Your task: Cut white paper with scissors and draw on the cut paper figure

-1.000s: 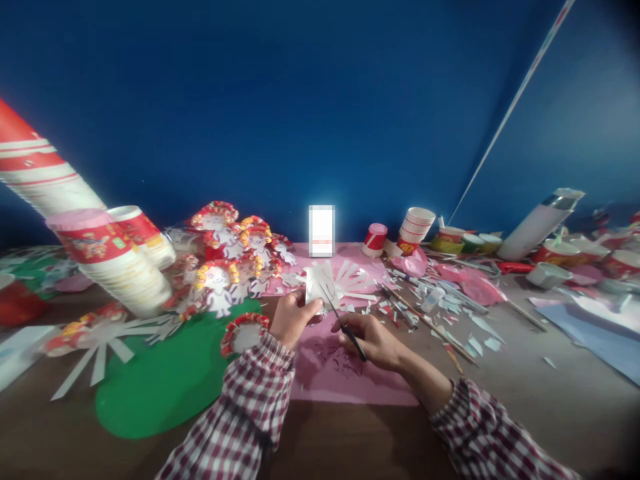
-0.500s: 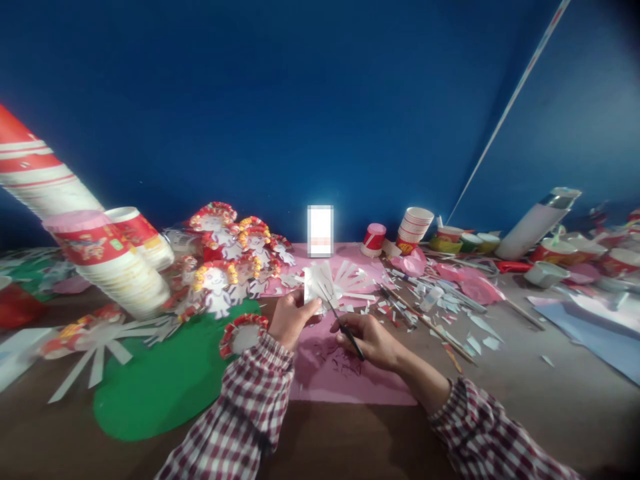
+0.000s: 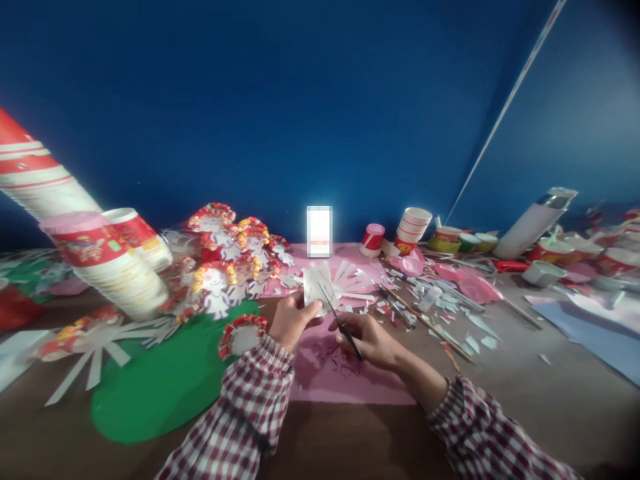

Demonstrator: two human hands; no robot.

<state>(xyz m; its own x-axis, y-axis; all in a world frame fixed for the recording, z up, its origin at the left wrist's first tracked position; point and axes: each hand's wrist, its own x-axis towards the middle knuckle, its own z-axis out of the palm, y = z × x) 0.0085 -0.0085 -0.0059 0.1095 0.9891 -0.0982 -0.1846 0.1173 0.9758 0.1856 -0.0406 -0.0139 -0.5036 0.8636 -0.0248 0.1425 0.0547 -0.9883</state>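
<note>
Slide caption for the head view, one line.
Left hand grips white paper; right hand holds scissors up to it, above a pink sheet.

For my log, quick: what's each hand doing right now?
Left hand: closed, pinching the white paper.
Right hand: closed on the scissors, blades at the paper.

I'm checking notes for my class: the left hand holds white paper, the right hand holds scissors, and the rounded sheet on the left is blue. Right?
Not quite: the head view shows the rounded sheet is green, not blue. The left hand does hold white paper, and the right hand scissors.
</note>
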